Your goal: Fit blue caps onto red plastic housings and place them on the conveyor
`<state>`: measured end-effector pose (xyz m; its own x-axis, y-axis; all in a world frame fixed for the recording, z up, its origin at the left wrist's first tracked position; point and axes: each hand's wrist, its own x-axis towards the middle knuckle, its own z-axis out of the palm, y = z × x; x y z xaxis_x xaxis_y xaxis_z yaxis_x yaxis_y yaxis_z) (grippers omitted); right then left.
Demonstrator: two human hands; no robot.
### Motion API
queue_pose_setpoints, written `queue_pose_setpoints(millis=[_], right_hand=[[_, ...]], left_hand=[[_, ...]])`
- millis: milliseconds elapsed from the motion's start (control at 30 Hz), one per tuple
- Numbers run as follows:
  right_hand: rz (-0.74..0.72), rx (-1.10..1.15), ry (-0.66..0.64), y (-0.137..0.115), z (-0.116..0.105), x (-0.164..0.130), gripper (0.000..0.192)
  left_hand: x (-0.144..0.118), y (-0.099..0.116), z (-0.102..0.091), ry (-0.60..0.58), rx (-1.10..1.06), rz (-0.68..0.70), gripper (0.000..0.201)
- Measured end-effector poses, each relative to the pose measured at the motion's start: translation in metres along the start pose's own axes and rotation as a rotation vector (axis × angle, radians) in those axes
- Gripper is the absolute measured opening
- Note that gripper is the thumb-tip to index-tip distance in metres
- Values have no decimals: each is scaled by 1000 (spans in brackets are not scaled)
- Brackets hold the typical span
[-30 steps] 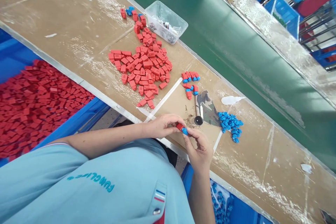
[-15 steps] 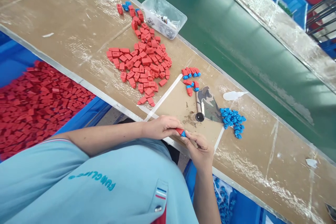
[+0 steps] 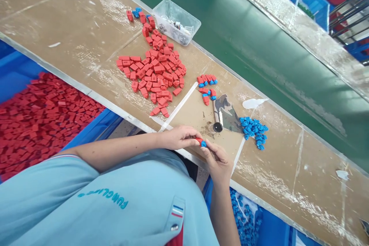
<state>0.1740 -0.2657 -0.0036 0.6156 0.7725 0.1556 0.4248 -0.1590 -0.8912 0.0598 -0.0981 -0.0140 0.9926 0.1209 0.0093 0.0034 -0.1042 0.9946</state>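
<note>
Between my two hands, over the near edge of the table, is a small red plastic block [image 3: 198, 140] with a blue plastic piece [image 3: 203, 144] at its end. My left hand [image 3: 181, 137] pinches the red block between thumb and fingers. The thumb and fingertips of my right hand [image 3: 218, 158] close on the blue piece. Just beyond my hands stands a small round pot with a black top [image 3: 217, 127], beside a camouflage-patterned cloth [image 3: 230, 117]. Farther off lie several joined red and blue pieces [image 3: 205, 100].
A heap of red blocks [image 3: 158, 69] lies left of centre, a pile of blue pieces [image 3: 254, 128] to the right. A clear plastic tub [image 3: 196, 27] sits at the far edge. Blue crates hold red blocks [image 3: 37, 119] at left and blue pieces [image 3: 243, 219] below the table.
Both hands have turned the joined pair slightly, so the blue end now faces more toward me. The grip of both hands stays on it. The whole view has shifted a little.
</note>
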Motion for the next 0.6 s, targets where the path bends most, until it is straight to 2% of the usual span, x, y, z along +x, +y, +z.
queue_pose_setpoints(millis=[100, 200, 400, 600], right_hand=[[-18, 4, -21, -1, -2, 1, 24], [12, -8, -4, -1, 0, 1, 20], [180, 37, -2, 4, 5, -2, 18], [217, 68, -4, 3, 6, -4, 20]], left_hand=[[1, 5, 3, -59, -285, -211, 33], [2, 7, 5, -46, -438, -325, 36], [4, 11, 6, -32, -491, -371, 40], [4, 11, 7, -38, -466, -354, 44]])
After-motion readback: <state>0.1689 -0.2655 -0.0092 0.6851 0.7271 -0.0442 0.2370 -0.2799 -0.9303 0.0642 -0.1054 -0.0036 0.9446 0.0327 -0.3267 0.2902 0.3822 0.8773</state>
